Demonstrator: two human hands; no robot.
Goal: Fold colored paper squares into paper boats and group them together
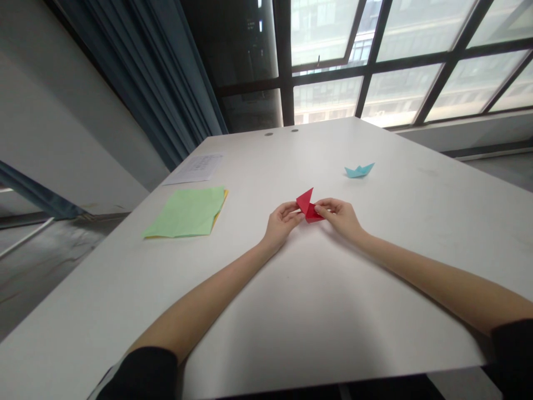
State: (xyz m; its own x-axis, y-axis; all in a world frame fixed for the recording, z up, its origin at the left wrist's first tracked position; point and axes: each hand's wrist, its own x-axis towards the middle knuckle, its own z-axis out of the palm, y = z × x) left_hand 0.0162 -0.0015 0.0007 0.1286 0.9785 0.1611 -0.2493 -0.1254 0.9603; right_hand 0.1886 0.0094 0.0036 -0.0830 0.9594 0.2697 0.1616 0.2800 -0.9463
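Note:
Between my two hands is a small piece of folded red paper [306, 204], with one pointed flap standing up at its left. My left hand [282, 223] pinches its left side between thumb and fingers. On the other side my right hand [340, 216] grips the right end, thumb toward me. Parts of the paper are hidden behind the fingertips. Beyond my right hand, a light blue folded paper boat [359, 171] rests on the white table [266, 311].
A stack of green paper sheets [187, 212], with a yellow edge showing beneath, lies to the left. Behind it is a white printed sheet [197, 168]. A blue curtain [154, 72] and windows stand past the table's far edge.

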